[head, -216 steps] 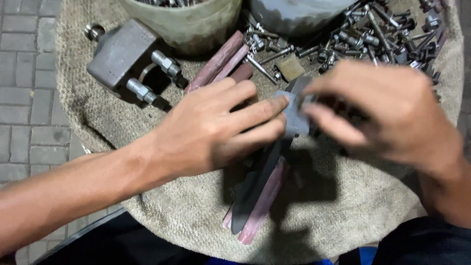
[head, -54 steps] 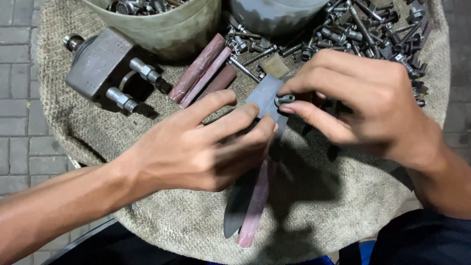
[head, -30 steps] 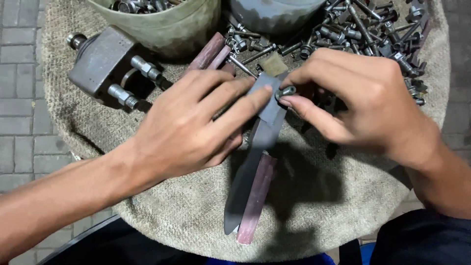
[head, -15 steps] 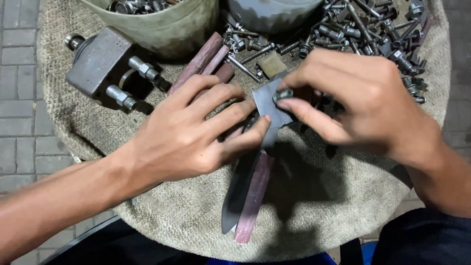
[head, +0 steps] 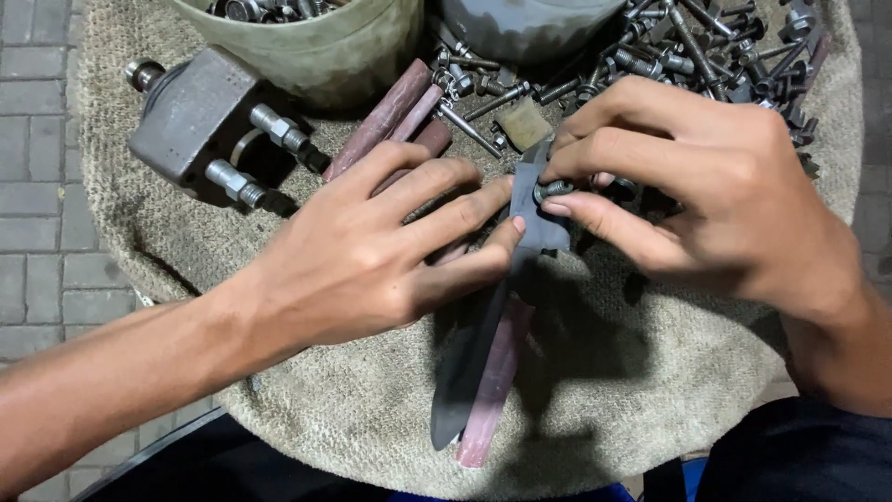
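Observation:
My left hand [head: 372,251] lies over a long grey metal blade [head: 465,363] and steadies its upper end with the fingertips. Under the blade lies a reddish flat bar [head: 488,395]. My right hand [head: 706,186] pinches a small metal nut [head: 555,189] between thumb and forefinger, right against the blade's top end [head: 537,209]. Both rest on a burlap-covered surface [head: 334,409].
A grey metal block with bolts [head: 200,125] sits at the upper left. Two bowls, a greenish one [head: 325,51] and a grey one [head: 520,23], stand at the back. Reddish bars [head: 390,112] lie beside them. A heap of bolts and nuts [head: 706,42] fills the upper right.
My hands stay on the blade's upper end; the left fingers have shifted along it and the right fingers keep working the small nut. The blade has tilted slightly.

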